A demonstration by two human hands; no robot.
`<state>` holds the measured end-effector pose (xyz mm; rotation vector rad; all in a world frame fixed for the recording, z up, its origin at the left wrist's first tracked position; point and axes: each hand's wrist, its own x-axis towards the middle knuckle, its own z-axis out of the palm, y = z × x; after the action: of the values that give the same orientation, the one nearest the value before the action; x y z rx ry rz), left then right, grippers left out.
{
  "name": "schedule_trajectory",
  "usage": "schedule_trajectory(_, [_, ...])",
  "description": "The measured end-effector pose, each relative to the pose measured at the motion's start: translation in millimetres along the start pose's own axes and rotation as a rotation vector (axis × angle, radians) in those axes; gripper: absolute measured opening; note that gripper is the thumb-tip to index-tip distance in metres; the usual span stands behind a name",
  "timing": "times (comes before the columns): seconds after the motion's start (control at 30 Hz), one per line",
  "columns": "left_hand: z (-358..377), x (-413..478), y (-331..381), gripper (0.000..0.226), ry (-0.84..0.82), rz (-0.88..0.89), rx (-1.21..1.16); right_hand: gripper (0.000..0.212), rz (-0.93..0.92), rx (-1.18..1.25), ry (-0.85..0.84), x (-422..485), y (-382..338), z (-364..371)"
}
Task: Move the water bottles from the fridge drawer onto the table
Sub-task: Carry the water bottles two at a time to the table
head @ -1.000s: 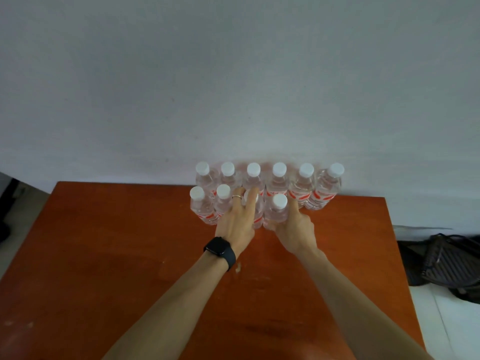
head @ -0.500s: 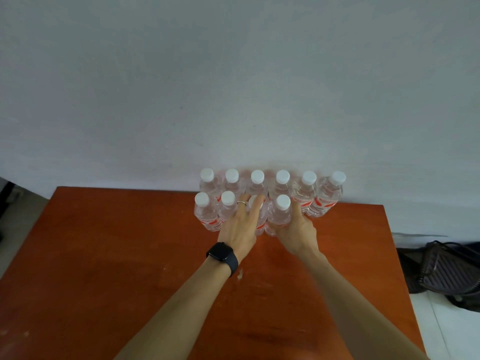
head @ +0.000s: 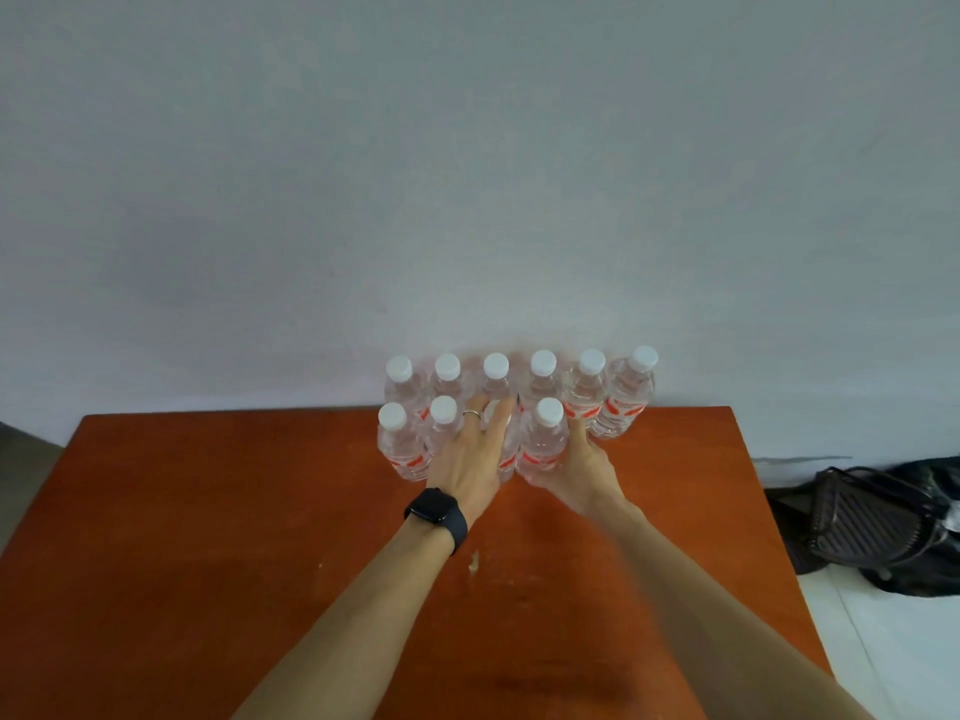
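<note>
Comparing with a second ago, little has shifted on the worktop (head: 208, 563): both hands were already at the cluster of water bottles (head: 519, 402) by its far edge, and they remain there, only nudged slightly. The left hand (head: 470, 459) lies flat against the third bottle (head: 506, 444) of the front row, fingers (head: 496, 418) straight and close together rather than curled, covering most of its cap. The right hand (head: 582, 470) cups the fourth front bottle (head: 543, 441) low on its body, with the fingers wrapped around its far side and mostly hidden, so how tightly they grip cannot be told. Six bottles stand upright in the back row against the wall (head: 467, 174), four in front, all touching their neighbours. It looks like the two newest bottles are being squared into line, so this delivery is nearly finished. The fridge drawer is not in view, so how many bottles remain to be carried cannot be judged.
</note>
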<state>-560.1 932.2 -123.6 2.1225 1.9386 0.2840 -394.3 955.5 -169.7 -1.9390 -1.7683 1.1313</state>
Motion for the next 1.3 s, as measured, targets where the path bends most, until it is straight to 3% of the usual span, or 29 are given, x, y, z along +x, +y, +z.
schedule_trajectory(0.2, [-3,-12,-2,0.095,-0.002,0.002,-0.057,0.082,0.066,0.019,0.007,-35,13,-5])
schedule_trajectory(0.4, [3,-60,16,0.056,0.039,0.038,-0.023,0.042,-0.033,-0.074,0.079,-110,45,-28])
schedule_trajectory(0.57, [35,-105,73,0.03,-0.158,0.307,0.003,0.025,-0.022,-0.089,0.296,-217,102,-60])
schedule_trajectory(0.7, [68,-138,165,0.033,-0.329,0.538,0.022,0.027,0.153,-0.162,0.425,-322,162,-88])
schedule_trajectory(0.87, [98,-216,325,0.035,-0.399,0.886,0.049,0.034,0.459,-0.157,0.661,-485,237,-122])
schedule_trajectory(1.1, [115,-425,532,0.037,-0.492,1.294,0.007,0.031,0.774,-0.063,1.042,-754,323,-120])
schedule_trajectory(1.3, [124,-600,657,0.035,-0.595,1.576,-0.082,0.028,1.014,-0.032,1.277,-936,361,-103])
